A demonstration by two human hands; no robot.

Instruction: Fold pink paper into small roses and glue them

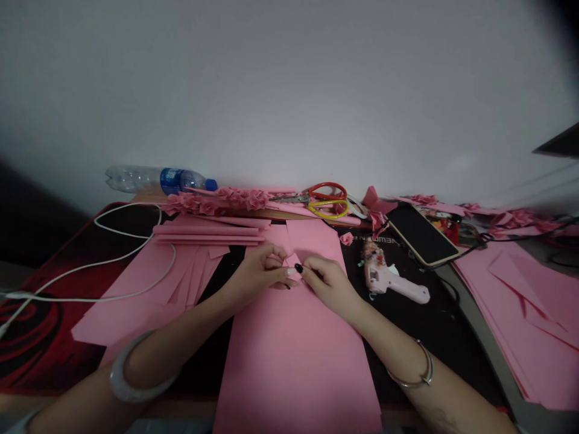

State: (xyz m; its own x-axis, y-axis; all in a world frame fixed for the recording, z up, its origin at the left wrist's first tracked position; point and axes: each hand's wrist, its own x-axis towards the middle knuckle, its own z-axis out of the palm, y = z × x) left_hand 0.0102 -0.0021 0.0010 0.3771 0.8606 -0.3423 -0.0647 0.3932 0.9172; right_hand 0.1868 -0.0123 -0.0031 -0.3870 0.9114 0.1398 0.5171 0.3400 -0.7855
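Observation:
Both hands meet at the middle of the desk, above a long pink paper sheet (pixel 298 355). Between their fingertips is a small folded piece of pink paper (pixel 293 259). My left hand (pixel 262 268) pinches it from the left, thumb in front and fingers curled behind. On the other side my right hand (pixel 323 278) grips its right edge, with the thumb and fingers pressed together. The fingers cover part of the fold. A small pink paper rose (pixel 346 239) lies just beyond my right hand.
A pink glue gun (pixel 393 280) and a phone (pixel 423 234) lie to the right. Scissors (pixel 328 200), a row of paper roses (pixel 217 202) and a plastic bottle (pixel 158 179) line the wall. Pink sheets (pixel 525 325) are stacked far right; a white cable (pixel 113 298) crosses the left.

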